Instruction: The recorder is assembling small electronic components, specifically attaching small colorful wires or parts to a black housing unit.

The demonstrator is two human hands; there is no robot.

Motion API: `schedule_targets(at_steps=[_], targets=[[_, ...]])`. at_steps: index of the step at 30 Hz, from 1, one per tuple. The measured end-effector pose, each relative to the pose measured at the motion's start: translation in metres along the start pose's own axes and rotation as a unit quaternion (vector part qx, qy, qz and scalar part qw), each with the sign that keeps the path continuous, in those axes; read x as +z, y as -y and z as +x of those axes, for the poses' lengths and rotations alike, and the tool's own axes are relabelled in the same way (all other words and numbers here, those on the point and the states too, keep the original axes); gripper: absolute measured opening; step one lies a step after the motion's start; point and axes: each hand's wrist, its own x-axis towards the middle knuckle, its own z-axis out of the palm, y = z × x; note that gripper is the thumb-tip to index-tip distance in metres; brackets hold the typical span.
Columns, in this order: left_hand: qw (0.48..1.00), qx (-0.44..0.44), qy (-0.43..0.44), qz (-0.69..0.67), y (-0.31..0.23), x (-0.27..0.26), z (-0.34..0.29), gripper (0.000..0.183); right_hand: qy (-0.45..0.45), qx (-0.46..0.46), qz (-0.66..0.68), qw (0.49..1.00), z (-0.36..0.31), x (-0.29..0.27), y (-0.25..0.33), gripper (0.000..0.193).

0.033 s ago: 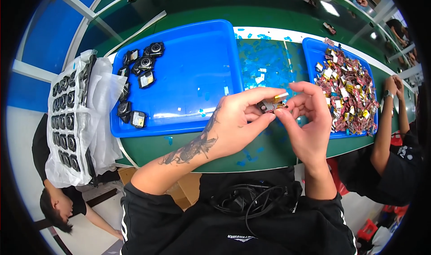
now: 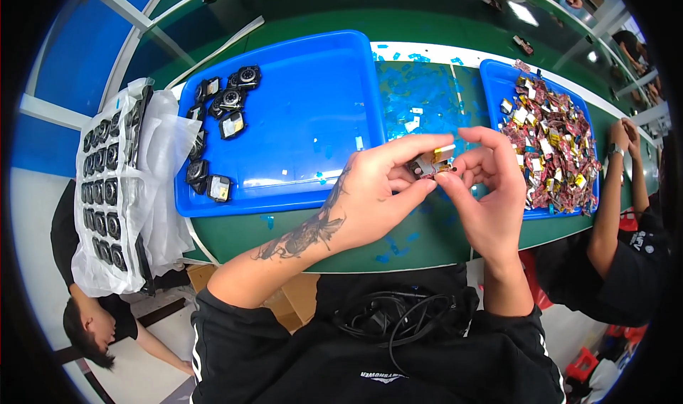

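Observation:
A small dark watch body with a grey inside is held between the thumb and fingers of my left hand. From its top sticks out a yellow-and-white battery-like piece. My right hand meets it from the right, thumb and index fingertip closed at the body's edge by a small dark reddish part. Fingertips hide most of that part, so its kind is unclear. Both hands are above the green bench, between two blue trays. Several black watch bodies lie in the left blue tray.
The right blue tray is heaped with small red circuit boards and yellow-white batteries. Blue film scraps litter the green bench. Stacked packing trays of watch bodies stand at left. Another person's hands are at right.
The yellow-and-white piece stands slightly more upright at the watch body. Both hands keep almost the same place and grip.

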Motion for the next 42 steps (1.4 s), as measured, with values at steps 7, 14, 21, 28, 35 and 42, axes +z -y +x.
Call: schedule_targets(at_steps=[7, 14, 21, 28, 35, 42], targets=[[1.0, -0.006, -0.021, 0.012, -0.003, 0.0, -0.001, 0.063, 0.046, 0.071, 0.026, 0.996, 0.007, -0.008, 0.008, 0.052], [1.0, -0.012, -0.022, 0.01, -0.004, -0.001, 0.0, 0.058, 0.062, 0.062, 0.007, 0.996, 0.009, -0.007, 0.001, 0.056], [0.995, -0.047, -0.034, -0.077, -0.002, 0.001, 0.003, 0.041, -0.002, 0.024, 0.09, 0.996, -0.003, 0.01, -0.007, 0.045], [0.99, -0.053, -0.037, -0.125, -0.002, 0.002, 0.002, 0.036, 0.029, 0.118, 0.253, 0.96, -0.003, 0.004, -0.005, 0.041], [0.99, -0.045, -0.026, -0.13, 0.001, -0.003, -0.001, 0.038, 0.027, 0.079, 0.164, 0.983, 0.0, 0.015, -0.006, 0.037], [0.85, 0.154, -0.109, 0.492, -0.023, -0.036, -0.025, 0.051, 0.149, 0.005, 0.042, 0.988, 0.082, -0.017, -0.01, 0.035]])
